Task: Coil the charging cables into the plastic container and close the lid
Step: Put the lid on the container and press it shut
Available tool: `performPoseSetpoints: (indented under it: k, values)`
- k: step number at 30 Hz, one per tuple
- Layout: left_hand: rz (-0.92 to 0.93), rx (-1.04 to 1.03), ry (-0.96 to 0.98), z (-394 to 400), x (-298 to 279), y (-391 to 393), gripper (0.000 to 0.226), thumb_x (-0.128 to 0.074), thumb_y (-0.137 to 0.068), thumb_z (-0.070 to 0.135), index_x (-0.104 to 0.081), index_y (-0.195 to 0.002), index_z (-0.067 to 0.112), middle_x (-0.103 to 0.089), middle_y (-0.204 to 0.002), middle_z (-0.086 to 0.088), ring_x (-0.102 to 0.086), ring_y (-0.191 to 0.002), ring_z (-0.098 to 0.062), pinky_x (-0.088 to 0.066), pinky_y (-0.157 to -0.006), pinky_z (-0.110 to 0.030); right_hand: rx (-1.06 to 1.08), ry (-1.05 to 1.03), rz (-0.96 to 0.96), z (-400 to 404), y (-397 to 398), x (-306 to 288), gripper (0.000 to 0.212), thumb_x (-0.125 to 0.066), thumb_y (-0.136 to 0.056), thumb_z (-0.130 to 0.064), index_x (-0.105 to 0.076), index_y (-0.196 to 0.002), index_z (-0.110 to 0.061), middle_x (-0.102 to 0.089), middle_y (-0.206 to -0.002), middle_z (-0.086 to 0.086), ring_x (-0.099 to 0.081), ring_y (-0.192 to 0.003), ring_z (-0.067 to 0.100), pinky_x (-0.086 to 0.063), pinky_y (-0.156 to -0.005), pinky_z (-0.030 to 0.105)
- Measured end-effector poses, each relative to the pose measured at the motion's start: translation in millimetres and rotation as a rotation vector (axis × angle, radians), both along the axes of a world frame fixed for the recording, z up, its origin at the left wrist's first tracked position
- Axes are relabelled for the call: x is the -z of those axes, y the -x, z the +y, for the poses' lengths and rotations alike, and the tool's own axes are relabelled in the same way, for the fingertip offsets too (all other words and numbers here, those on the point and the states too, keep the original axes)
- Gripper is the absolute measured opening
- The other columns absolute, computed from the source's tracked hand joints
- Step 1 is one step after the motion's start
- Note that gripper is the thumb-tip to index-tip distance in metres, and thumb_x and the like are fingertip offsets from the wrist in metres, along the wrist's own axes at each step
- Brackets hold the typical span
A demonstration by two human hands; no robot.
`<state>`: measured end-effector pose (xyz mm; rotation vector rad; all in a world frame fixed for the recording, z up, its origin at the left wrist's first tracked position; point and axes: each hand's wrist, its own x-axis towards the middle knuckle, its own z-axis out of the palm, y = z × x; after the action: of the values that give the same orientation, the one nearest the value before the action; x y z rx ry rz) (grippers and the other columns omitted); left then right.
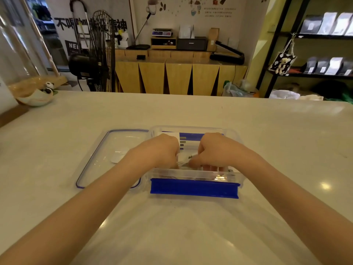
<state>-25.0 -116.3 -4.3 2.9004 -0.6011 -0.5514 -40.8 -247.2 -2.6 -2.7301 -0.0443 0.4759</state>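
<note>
A clear plastic container [193,174] with blue latch flaps stands open on the pale table, straight ahead of me. Its clear lid [107,148], edged with a blue seal, lies flat to the left, touching the box. Both my hands reach down inside the box. My left hand [159,150] is curled over the contents on the left side. My right hand [215,150] pinches a white charging cable [191,157] whose metal plug pokes out between the two hands. Most of the cable is hidden under my hands.
The pale table [191,226] stretches wide around the box. A white bowl with a panda figure [38,94] sits at the far left corner. Beyond the far edge stand a black fan [99,54], a wooden counter and dark shelving at right.
</note>
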Motion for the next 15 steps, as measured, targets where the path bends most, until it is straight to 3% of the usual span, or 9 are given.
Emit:
performPoseSetpoints:
  k: [3,8,15]
  values:
    - [-0.018,0.007,0.018,2,-2,1,0.023,-0.059,-0.085,0.022,-0.064,-0.102,0.007,-0.058,-0.083,-0.004,-0.053,-0.081,-0.018,-0.045,-0.075,-0.026,-0.01,-0.007,-0.034,-1,0,-6,0.024,-0.065,-0.079,-0.033,-0.059,-0.08,-0.01,-0.062,-0.073,0.004,-0.061,-0.067,0.016,-0.052,-0.066,0.026]
    - [-0.092,0.031,0.106,10,-10,4,0.021,-0.056,-0.086,0.02,-0.068,-0.099,0.009,-0.064,-0.084,-0.005,-0.056,-0.076,-0.016,-0.047,-0.075,-0.026,0.004,-0.12,-0.015,-4,-2,-18,0.021,-0.062,-0.083,-0.023,-0.065,-0.085,-0.002,-0.071,-0.068,0.009,-0.065,-0.05,0.014,-0.05,-0.041,0.019]
    - [-0.177,-0.033,0.549,57,-34,16,0.014,-0.058,-0.084,0.019,-0.064,-0.093,0.029,-0.064,-0.079,0.015,-0.061,-0.077,0.001,-0.045,-0.068,-0.009,-0.183,-0.257,-0.194,24,-25,-39,0.016,-0.061,-0.084,-0.022,-0.067,-0.086,-0.008,-0.071,-0.069,0.004,-0.064,-0.051,0.007,-0.048,-0.042,0.014]
